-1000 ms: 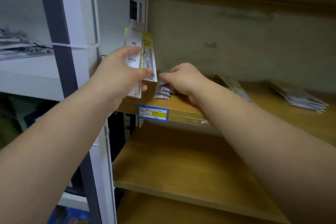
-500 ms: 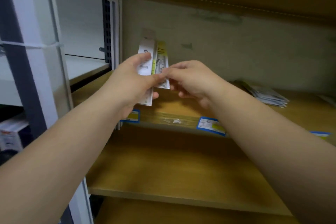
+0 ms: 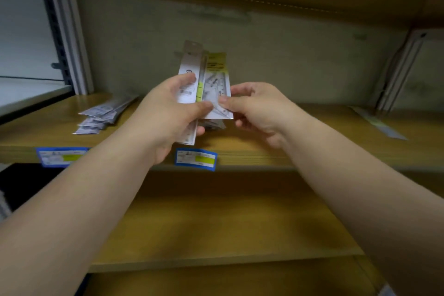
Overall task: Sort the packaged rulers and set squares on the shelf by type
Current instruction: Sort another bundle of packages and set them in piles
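Both hands (image 3: pixel 168 113) (image 3: pixel 254 108) gripping ruler packs (image 3: pixel 211 79), above shelf (image 3: pixel 312 137)

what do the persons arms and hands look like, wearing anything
Both forearms are bare right to the frame edges, with no sleeves in view. The left hand and right hand wear no gloves. No rings, watch or wristbands show, and the visible fingernails look short and unpainted.

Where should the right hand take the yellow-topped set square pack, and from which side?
Pinch the lower right edge of the yellow-topped pack, coming from the right. It stands upright, and the left hand already covers its left side with the white ruler pack.
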The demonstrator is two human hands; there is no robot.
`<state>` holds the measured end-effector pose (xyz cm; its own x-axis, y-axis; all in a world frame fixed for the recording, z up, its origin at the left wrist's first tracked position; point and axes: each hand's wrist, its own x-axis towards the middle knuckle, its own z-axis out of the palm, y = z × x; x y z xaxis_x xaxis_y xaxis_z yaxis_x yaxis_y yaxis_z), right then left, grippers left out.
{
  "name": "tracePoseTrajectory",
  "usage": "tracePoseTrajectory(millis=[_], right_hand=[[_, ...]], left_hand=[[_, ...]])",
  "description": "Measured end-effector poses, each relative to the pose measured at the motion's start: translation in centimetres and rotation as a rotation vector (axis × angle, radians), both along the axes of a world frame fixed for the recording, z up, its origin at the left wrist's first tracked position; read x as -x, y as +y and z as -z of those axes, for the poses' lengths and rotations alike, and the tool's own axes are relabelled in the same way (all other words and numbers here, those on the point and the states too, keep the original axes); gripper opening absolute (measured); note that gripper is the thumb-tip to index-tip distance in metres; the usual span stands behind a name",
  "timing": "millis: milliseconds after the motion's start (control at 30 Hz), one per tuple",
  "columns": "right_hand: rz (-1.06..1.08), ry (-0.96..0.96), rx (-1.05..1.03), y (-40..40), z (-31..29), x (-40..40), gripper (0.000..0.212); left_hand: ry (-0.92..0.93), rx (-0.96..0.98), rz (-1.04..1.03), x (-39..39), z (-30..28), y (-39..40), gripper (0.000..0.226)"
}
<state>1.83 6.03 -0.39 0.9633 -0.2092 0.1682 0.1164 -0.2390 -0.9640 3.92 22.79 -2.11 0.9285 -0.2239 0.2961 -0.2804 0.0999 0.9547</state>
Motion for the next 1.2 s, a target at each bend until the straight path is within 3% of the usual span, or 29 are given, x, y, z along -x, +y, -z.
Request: tracePoseTrajectory(millis=[200,467,767,967,1067,1200], right_hand=[[0.098,0.001,-0.012,-7.6,-0.3,1.3,0.039],[0.251,0.056,0.118,-15.6,-0.3,0.3,0.047],[0.277,0.154,0.459,-16.6,0.5,-0.7,0.045],[0.356,-0.016,0.641,-14.9,-0.2,0.6,0.048],[0.182,-0.097,0.445,-11.9,-0.7,1.8,0.035],[-0.065,-0.067,0.207,-7.0,-0.4,2.5,0.025]], left_hand=[[0.041,-0.019,-0.023,0.4,-0.1,-3.0,0.07],[0.027,-0.045,-0.031,1.4,-0.9,-5.6,0.071],[0.028,-0.078,-0.089,2.3,-0.3,-7.3,0.067],[0.111,-0.024,-0.103,2.6,-0.6,-7.3,0.047],[0.066,-0.065,-0.093,2.9,-0.6,-7.7,0.056],[0.017,-0.082,-0.071,3.1,-0.1,-8.1,0.073]])
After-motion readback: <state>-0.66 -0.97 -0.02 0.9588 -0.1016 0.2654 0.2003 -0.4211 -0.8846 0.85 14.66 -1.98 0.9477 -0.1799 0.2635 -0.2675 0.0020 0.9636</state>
